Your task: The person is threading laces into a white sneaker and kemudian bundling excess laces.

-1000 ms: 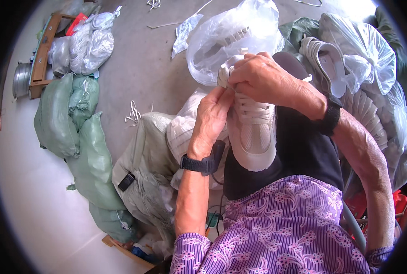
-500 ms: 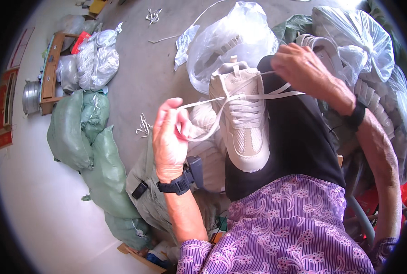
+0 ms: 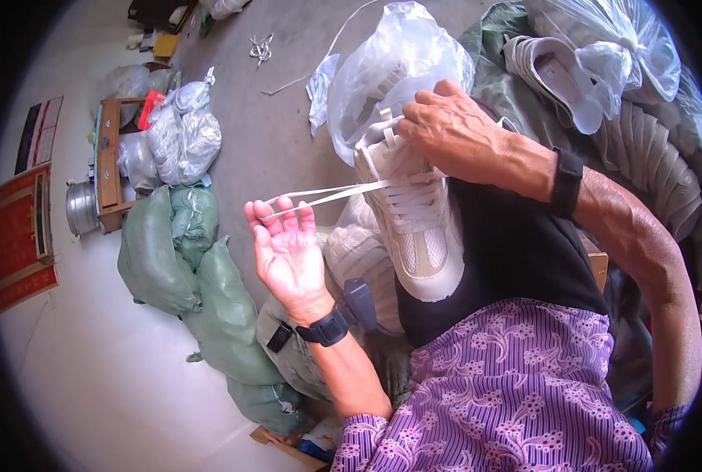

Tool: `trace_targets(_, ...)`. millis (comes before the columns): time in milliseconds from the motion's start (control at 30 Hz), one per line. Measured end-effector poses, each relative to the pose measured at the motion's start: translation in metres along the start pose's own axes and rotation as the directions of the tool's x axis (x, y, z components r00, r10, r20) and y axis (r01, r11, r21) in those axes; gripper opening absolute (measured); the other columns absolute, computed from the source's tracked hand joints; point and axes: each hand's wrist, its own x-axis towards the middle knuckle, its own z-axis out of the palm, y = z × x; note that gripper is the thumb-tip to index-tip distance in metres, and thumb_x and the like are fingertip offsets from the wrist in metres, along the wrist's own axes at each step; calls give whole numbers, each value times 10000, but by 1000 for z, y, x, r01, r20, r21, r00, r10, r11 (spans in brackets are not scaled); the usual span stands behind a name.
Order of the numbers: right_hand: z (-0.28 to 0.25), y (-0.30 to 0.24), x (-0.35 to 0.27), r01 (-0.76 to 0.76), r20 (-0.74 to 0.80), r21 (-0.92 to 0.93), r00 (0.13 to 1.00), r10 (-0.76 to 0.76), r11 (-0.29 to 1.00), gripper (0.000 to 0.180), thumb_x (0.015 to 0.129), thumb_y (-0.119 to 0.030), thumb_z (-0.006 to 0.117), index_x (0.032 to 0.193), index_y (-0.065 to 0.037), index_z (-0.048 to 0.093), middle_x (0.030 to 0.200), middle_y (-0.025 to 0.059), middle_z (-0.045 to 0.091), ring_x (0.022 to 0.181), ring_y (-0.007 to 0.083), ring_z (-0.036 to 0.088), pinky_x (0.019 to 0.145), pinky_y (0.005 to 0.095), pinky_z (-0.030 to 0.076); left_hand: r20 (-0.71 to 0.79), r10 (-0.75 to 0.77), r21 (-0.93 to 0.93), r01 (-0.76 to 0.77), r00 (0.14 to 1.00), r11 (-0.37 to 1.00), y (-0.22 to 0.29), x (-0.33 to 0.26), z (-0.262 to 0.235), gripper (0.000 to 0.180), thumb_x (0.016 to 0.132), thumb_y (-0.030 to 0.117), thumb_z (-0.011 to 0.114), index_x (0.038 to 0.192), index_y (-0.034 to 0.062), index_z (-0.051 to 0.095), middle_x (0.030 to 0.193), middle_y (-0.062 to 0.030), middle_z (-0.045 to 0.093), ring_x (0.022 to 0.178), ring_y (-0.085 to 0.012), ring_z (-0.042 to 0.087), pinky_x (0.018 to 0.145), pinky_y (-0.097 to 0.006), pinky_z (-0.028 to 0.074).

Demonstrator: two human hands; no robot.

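A white sneaker (image 3: pixel 422 236) rests sole-down on my lap, on a black cloth (image 3: pixel 516 252) over my purple patterned clothing. My right hand (image 3: pixel 453 130) grips the sneaker's collar at the top. My left hand (image 3: pixel 288 248) is out to the left, palm up, with the white shoelace (image 3: pixel 331 193) stretched taut from the eyelets across its fingers. Both wrists carry black bands.
A clear plastic bag (image 3: pixel 398 67) lies just beyond the sneaker. Green sacks (image 3: pixel 186 259) lie on the grey floor at left, white bags (image 3: pixel 182 138) by a wooden crate (image 3: pixel 108 169) behind them. More shoes (image 3: pixel 552 75) and bags pile up at the right.
My left hand has pulled the lace further out to the left and opened palm-up. My right hand moved from the lace down onto the sneaker's collar.
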Motion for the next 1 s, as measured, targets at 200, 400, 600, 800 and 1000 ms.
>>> trace_targets(200,6,65,-19,-164,-27,-167,986,162,972,100,741,-108,558,816,-56,598,843,101,612,833,274,609,747,411,461,-98,-101,127,113,990,985,-9,-21,5,353,977,283,429,1259,86,511,1169,-58,621,1116,-281,540,974,-485,391)
trace_targets(400,-91,200,-155,-499,-2,-470,825,565,728,87,846,-106,509,868,-24,523,867,166,583,869,371,580,745,456,460,-266,-255,366,343,929,865,-67,-9,13,395,978,359,426,1228,66,514,1041,-78,636,881,-181,567,810,-360,463)
trace_targets(600,-77,207,-178,-587,-55,-471,764,643,658,140,881,-162,479,891,-29,523,903,176,598,900,383,584,731,474,459,-238,-205,622,312,949,719,-73,-4,13,286,962,257,500,1162,62,562,951,-47,622,789,-117,552,741,-280,470)
trace_targets(800,-59,132,-126,-454,-68,-43,890,451,890,183,775,-49,544,953,-16,520,927,173,564,884,381,574,719,442,456,105,-45,945,-86,993,315,-79,11,31,147,853,12,621,996,9,654,871,-9,572,760,-90,540,684,-227,441)
trace_targets(1000,-21,62,-54,-188,16,191,982,188,964,100,765,-31,572,855,10,564,845,152,566,828,350,585,708,424,482,375,-185,905,-402,909,-139,-53,16,36,113,851,11,591,960,3,621,833,-51,551,703,-135,545,632,-262,441)
